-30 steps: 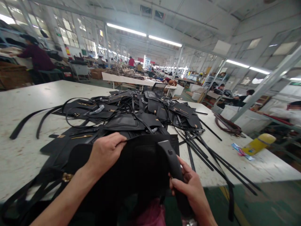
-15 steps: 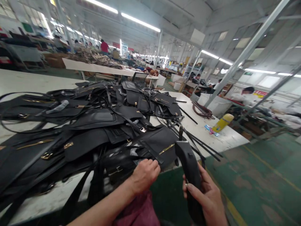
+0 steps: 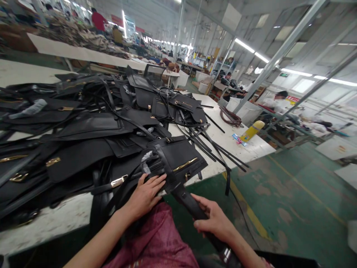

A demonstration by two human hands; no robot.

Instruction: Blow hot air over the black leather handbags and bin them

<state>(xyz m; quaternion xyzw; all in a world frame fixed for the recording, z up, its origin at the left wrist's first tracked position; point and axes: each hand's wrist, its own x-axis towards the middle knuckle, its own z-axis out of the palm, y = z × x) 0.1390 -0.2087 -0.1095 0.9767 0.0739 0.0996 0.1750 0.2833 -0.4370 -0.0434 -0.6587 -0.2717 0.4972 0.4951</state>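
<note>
My left hand [image 3: 147, 193] lies with its fingers spread on the near edge of a black handbag [image 3: 182, 154] that has a gold zip and a side strap. My right hand [image 3: 213, 219] is closed around the grip of a long black hand-held tool [image 3: 191, 203]; its exact kind is unclear. The tool's head meets the bag's lower corner, just right of my left fingers, and its tip is hard to make out against the black leather. Clear plastic wrapping [image 3: 146, 162] covers part of the bag's handle. Left of my hand is a strap with a gold buckle [image 3: 119, 181].
Many black bags [image 3: 92, 126] are heaped across the white table [image 3: 248, 149]. Loose black straps [image 3: 214, 149] hang over its right edge. Farther back are a yellow bottle [image 3: 252, 132] and a brown coil [image 3: 230, 117]. Green floor [image 3: 295, 190] lies to the right; people work in the background.
My right hand has lowered and tilted the tool so its head is at the bag. My left hand has gone from curled to spread. The view has shifted down and right.
</note>
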